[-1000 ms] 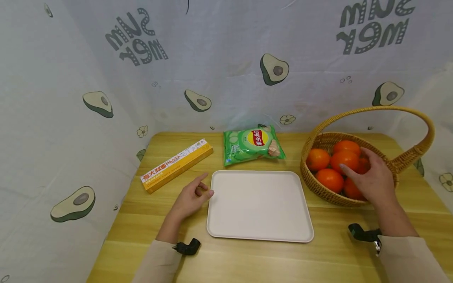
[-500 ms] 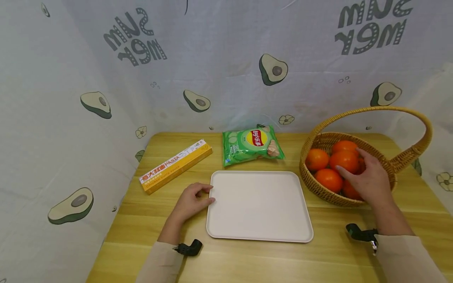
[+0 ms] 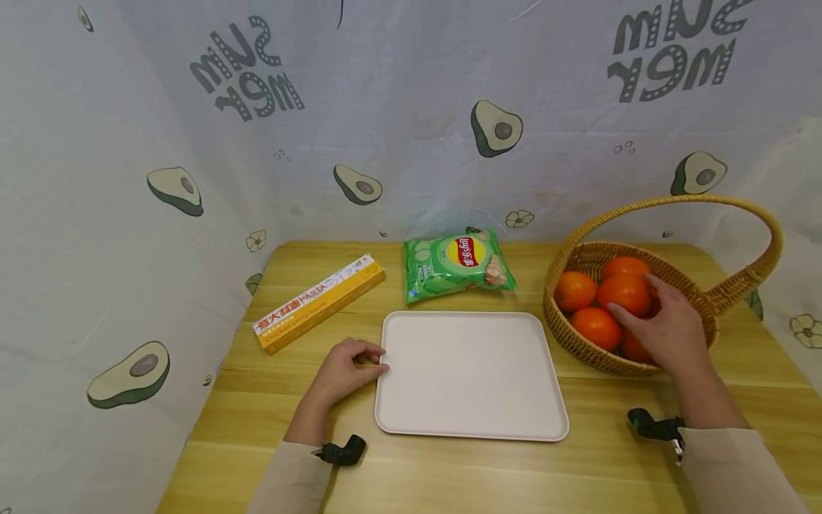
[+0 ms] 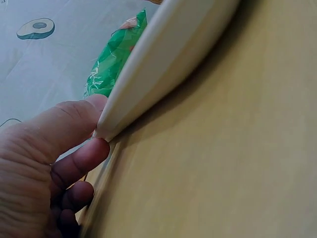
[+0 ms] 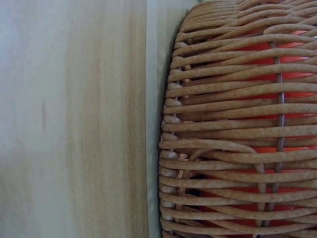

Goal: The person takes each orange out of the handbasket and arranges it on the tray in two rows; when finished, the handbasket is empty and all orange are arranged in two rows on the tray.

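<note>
My left hand (image 3: 343, 371) is at the left edge of a white rectangular tray (image 3: 472, 378). In the left wrist view its thumb and index finger pinch the rim of the tray (image 4: 158, 64). On the right, my right hand (image 3: 674, 328) reaches into a wicker basket (image 3: 578, 350) and grips a red-orange tomato (image 3: 621, 294) on top of the pile, thumb in front and fingers behind. Several more tomatoes (image 3: 596, 328) lie around it, partly hidden by the hand. In the right wrist view only the woven side of the basket (image 5: 223, 134) shows, with red behind the gaps.
A green bag of chips (image 3: 456, 264) lies behind the tray. To its left a yellow and white pasta box (image 3: 320, 303) lies at a slant. The basket's tall handle (image 3: 693, 200) arches over the tomatoes. A printed curtain (image 3: 411, 114) hangs behind the wooden table (image 3: 449, 475).
My left hand has come down onto the tray's left edge and its fingers have closed on the rim. The right hand has shifted slightly left around the top tomato.
</note>
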Tool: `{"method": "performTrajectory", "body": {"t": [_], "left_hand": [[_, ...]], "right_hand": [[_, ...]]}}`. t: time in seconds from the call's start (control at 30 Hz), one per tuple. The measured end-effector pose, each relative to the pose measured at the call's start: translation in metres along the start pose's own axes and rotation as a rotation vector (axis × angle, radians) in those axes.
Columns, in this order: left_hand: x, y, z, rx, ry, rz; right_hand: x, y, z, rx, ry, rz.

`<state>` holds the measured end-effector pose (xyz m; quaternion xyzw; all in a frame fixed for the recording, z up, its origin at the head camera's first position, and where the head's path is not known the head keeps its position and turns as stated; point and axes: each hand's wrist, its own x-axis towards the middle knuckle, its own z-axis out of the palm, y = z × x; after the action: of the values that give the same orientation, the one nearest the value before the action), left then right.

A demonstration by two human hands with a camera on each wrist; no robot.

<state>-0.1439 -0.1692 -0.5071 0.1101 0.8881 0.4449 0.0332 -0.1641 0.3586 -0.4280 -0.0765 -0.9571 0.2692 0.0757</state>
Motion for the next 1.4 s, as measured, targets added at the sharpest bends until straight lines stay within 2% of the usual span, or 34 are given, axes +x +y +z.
{"method": "performTrajectory", "body": {"t": [0.23,0.8,1.13,1.4], "left_hand": [[-0.0013,-0.0011,0.001,0.0,0.001,-0.017],[0.0006,-0.0026,0.003,-0.008,0.004,-0.006],[-0.001,-0.001,0.0027,-0.005,0.002,-0.011],[-0.0004,-0.0013,0.0018,0.002,0.007,-0.003]], "right_hand": [[0.0003,0.0019,0.0023,-0.025,0.004,-0.029],[0.0025,0.0044,0.0036,-0.035,0.026,-0.054],[-0.0029,0.0006,0.0013,0.033,0.054,0.0],[-0.0048,-0.0055,-0.001,0.122,0.159,-0.017]]}}
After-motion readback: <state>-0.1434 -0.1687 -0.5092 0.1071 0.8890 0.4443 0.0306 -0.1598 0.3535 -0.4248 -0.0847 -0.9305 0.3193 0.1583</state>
